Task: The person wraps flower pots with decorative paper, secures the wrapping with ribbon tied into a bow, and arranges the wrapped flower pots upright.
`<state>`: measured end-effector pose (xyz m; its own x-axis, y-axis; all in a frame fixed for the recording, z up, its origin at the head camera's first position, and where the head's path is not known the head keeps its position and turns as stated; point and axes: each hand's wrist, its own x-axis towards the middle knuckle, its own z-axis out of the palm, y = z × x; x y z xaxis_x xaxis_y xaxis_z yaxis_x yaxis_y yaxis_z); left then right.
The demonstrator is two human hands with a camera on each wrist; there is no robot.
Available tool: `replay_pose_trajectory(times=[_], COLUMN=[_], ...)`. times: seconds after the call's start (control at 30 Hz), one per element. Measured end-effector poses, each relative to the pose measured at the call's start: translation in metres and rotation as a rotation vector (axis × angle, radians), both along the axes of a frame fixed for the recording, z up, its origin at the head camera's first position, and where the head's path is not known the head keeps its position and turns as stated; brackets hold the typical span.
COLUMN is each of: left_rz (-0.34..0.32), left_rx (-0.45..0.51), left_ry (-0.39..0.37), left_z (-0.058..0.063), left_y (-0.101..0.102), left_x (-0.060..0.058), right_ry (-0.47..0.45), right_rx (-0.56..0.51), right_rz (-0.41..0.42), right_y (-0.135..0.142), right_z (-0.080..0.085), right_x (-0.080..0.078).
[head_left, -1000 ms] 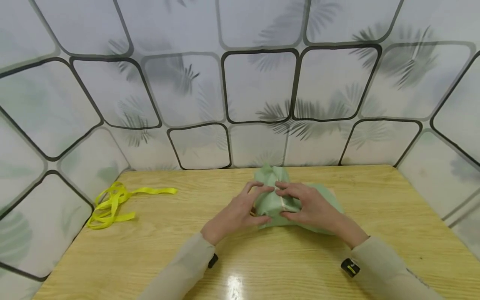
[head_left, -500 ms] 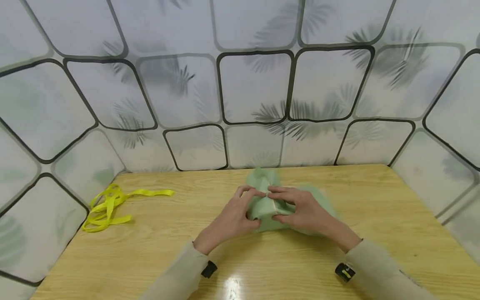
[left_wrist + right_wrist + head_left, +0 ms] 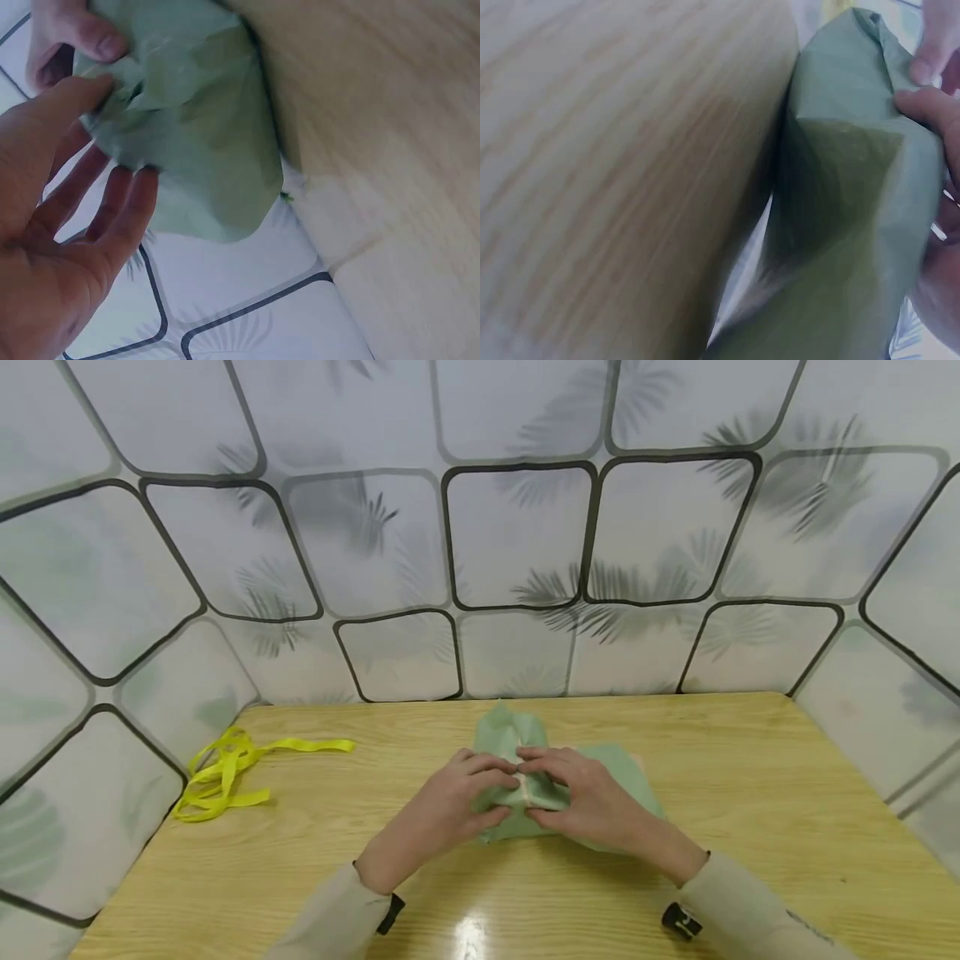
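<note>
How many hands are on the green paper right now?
2. The left hand holds the green paper at its left side; the right hand holds it just right of that. Some fingertips are partly hidden, but both hands show.

Wall [image 3: 517, 535] blocks behind green paper [image 3: 498, 735]; room lies toward yellow ribbon [image 3: 223, 768].

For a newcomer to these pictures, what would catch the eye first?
Probably the tangled yellow ribbon, bright at the left edge of the table. Next, near the middle, the green wrap that the left hand and right hand hold. Behind them, the pale backdrop stands out with its dark rounded outlines and leaf prints.
</note>
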<state>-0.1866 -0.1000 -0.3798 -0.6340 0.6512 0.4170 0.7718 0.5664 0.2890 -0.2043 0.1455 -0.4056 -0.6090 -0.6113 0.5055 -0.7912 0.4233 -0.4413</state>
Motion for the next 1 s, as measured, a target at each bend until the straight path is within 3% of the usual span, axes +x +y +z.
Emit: replay_pose_trajectory(times=[0.13,0.23,0.47,0.53,0.73,1.0], left_rz=[0.011,0.030,0.040,0.038,0.038,0.047], left_rx=[-0.014,-0.028,-0.044,-0.043,-0.043,-0.050], left_ry=[0.039,0.043,0.084,0.095,0.095,0.050], left_z=[-0.001,-0.001,-0.002,-0.001,-0.001,0.002], left_y=[0.005,0.008,0.008,0.008,0.008,0.010], left_x=[0.000,0.001,0.000,0.000,0.000,0.000], right_ry=[-0.142,-0.265,-0.384,-0.423,-0.525,-0.664], right_rx=[-0.005,-0.027,-0.014,0.020,0.099,-0.087], right_rz=[0.056,0.032,-0.325,-0.378,-0.413,-0.483], right_y=[0.010,0.014,-0.019,-0.031,-0.049,-0.047], right_z=[0.009,0.022,0.059,0.064,0.065,0.056], right_x=[-0.003,-0.011,-0.055,-0.068,-0.090,-0.093])
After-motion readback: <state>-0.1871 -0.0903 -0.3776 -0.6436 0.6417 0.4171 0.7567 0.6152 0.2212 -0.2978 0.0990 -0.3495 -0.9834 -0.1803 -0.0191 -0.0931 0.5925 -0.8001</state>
